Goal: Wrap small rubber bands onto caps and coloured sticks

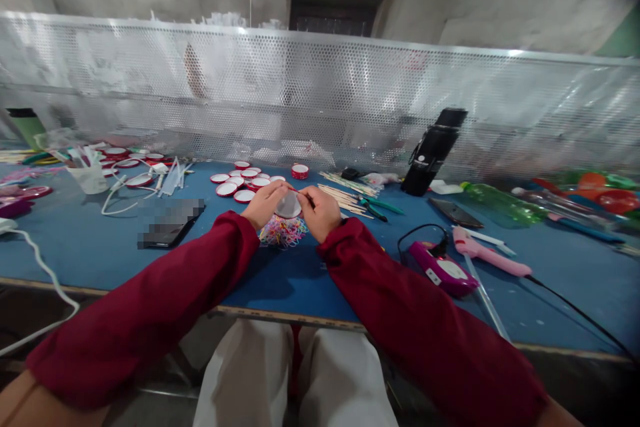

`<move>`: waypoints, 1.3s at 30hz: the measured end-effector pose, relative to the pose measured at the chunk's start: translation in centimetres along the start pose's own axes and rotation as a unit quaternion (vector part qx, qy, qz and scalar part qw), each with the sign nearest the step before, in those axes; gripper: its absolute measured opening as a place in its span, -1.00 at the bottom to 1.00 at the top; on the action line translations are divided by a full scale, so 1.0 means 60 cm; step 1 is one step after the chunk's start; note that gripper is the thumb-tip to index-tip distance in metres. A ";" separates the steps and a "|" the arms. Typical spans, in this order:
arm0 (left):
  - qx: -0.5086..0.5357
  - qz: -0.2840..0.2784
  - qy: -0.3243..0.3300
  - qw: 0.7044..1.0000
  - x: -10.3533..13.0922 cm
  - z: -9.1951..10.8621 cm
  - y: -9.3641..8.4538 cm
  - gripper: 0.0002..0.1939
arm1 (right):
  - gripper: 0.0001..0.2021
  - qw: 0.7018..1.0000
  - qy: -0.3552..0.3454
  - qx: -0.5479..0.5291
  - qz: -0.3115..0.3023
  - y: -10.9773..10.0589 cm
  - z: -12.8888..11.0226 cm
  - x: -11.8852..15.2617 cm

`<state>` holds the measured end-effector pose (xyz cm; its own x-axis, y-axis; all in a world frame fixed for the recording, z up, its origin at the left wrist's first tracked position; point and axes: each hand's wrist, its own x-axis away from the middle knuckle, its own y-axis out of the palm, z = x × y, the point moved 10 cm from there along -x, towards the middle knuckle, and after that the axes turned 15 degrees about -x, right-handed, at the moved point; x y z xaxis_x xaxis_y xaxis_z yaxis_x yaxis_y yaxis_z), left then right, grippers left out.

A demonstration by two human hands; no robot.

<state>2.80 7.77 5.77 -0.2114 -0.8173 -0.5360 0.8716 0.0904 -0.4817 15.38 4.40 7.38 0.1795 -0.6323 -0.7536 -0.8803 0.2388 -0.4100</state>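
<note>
Over the middle of the blue table, my left hand [267, 205] grips the left edge of a round red-rimmed white disc [289, 207]. My right hand [321, 212] has its fingers closed at the disc's right edge. A bit of red shows along the far rim between the fingertips; any smaller piece pinched there is too small to make out. Just below the disc lies a heap of thin multicoloured loops or strings [283, 233]. Several similar red-rimmed white discs [243, 181] lie beyond my left hand, and a short red stack [300, 171] stands behind both hands.
Thin wooden sticks [345, 199] and teal-handled pliers [377, 207] lie right of my hands. Farther right are a black bottle [433, 153], a purple power strip [443, 270] and a pink glue gun [487, 253]. A phone [173, 221] lies left. A perforated metal screen [320, 93] rises behind.
</note>
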 end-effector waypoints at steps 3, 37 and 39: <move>0.097 0.003 -0.048 0.994 0.000 -0.012 -0.001 -0.67 | -0.82 1.000 0.018 -0.020 0.014 -0.002 0.008 0.001; 0.305 -0.050 -0.299 0.903 0.034 -0.059 0.052 -0.56 | -0.88 0.994 0.061 -0.088 0.032 0.017 0.015 0.016; 0.248 -0.038 -0.256 0.933 0.025 -0.055 0.042 -0.56 | -0.88 0.994 0.062 -0.083 0.030 0.017 0.013 0.016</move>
<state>3.25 8.66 1.47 -0.1528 -0.9870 -0.0498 0.9871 -0.1500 -0.0566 14.97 4.59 5.82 0.0786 -0.7089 -0.7009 -0.9501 0.1595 -0.2679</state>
